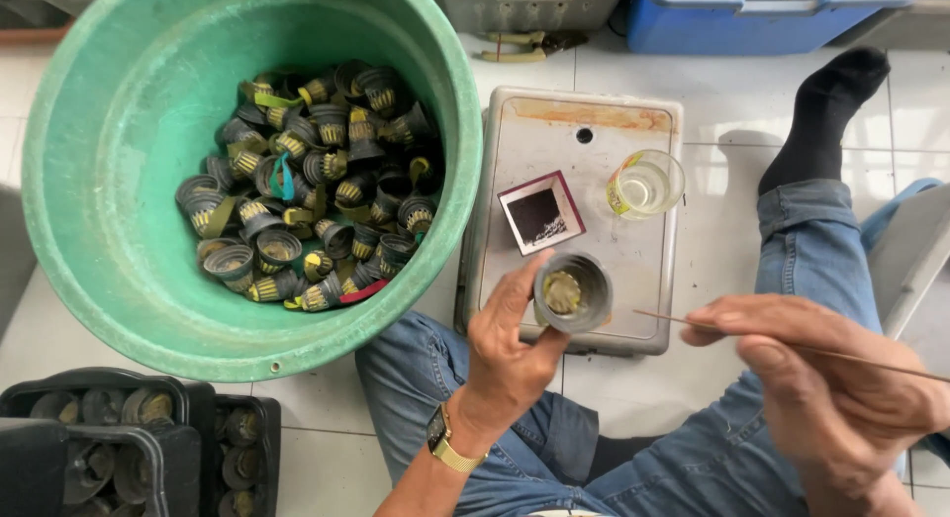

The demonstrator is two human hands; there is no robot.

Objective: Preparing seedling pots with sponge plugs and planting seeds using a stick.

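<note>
I see a small grey plastic pot (572, 291), open end up with a yellowish plug of material inside, held over the near edge of an upturned white tray (515, 161) that lies on the tiled floor. My left hand (510, 354) grasps the pot, thumb on its left wall and fingers wrapped beneath, and a gold wristwatch (447, 446) sits on that wrist. My right hand (821, 378) is clenched around a thin wooden stick (693, 322), pinched between thumb and forefinger; the stick's tip points left and ends just short of the pot's rim, not touching it. On the tray, toward its middle, lies a small square dish (540, 212) with a dark red border and black contents, and near the tray's right edge stands a clear glass (645, 184) holding pale liquid. To the left of the tray, touching its left edge, is a large green basin (119, 181) heaped with many similar small pots, some with green or red ties. Black trays (198, 418) of pots fill the lower left corner of the floor. My jeans-clad legs frame the scene, with a black sock (821, 111) at upper right beside a blue crate (732, 22).
</note>
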